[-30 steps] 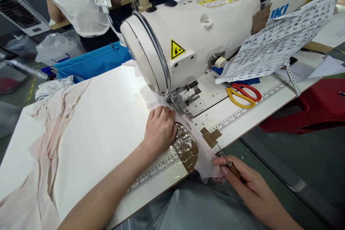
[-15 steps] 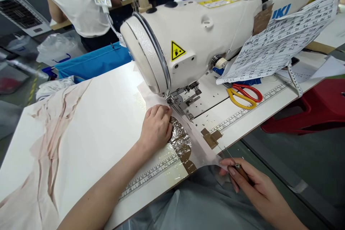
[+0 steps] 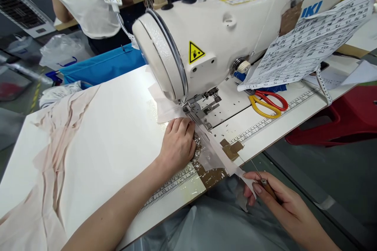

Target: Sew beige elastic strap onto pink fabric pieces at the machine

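Pale fabric (image 3: 216, 148), pinched by the right hand (image 3: 285, 205), passes under the left hand (image 3: 178, 141) (whose grip I cannot tell).

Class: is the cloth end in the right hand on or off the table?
Off the table: the cloth runs past its edge to the right hand.

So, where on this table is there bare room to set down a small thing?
The widest free patch of table lies between the pink strips and the left hand. A smaller one, ruler-marked, lies between the small brown tape and the scissors. Crowded: from under the machine head, pale fabric runs to the right hand.
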Motion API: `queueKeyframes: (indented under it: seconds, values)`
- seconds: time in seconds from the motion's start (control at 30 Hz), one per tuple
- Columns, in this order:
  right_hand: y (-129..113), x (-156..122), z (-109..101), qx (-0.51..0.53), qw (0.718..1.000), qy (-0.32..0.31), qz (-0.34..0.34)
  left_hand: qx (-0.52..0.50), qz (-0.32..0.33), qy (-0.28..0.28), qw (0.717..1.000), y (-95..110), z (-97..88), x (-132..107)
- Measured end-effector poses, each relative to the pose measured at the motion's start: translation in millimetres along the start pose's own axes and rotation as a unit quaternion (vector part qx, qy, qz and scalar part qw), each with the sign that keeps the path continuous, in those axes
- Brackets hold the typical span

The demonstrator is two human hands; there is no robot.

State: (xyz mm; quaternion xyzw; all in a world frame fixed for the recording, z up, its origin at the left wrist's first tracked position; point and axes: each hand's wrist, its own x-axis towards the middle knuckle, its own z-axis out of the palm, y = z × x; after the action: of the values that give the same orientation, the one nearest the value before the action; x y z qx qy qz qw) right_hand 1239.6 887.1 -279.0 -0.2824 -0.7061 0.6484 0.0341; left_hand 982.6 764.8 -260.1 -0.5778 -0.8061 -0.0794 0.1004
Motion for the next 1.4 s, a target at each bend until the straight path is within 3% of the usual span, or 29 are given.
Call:
queueKeyframes:
  seconds: [0.23,0.37,0.63,0.77,0.93,1.03,1.13,1.23,1.4]
  values:
    - [6.4,0.0,-4.4,-0.075,0.996,0.052,0.025,-0.046,-0.013,0.003,0.999,2.5,-0.1,-1.1]
    - [6.5,2.0,-8.8,-0.157,0.983,0.097,-0.005,-0.086,-0.031,0.003,0.996,1.9,0.9,-1.2]
    - [0.4,4.0,-13.7,-0.208,0.967,0.141,-0.047,-0.091,-0.062,0.008,0.994,-4.3,5.7,2.6]
    - [-13.6,2.1,-18.0,-0.210,0.959,0.154,-0.110,-0.084,-0.056,0.023,0.995,-9.6,9.0,4.9]
    - [-66.4,1.9,-8.9,-0.181,0.960,0.050,-0.207,-0.035,-0.018,0.059,0.997,-21.5,16.2,12.9]
    - [-96.7,8.1,8.4,-0.153,0.935,-0.061,-0.314,0.023,-0.011,0.053,0.998,-29.1,18.9,20.8]
    - [-108.3,15.6,24.5,-0.137,0.896,-0.157,-0.393,0.031,-0.023,0.044,0.998,-35.3,19.5,25.7]
    - [-101.1,23.3,30.7,-0.203,0.898,-0.128,-0.370,-0.034,-0.065,0.079,0.994,-41.7,20.3,25.5]
    - [-73.8,52.1,22.7,-0.256,0.941,0.010,-0.221,-0.226,-0.100,0.128,0.960,-54.4,22.6,23.6]
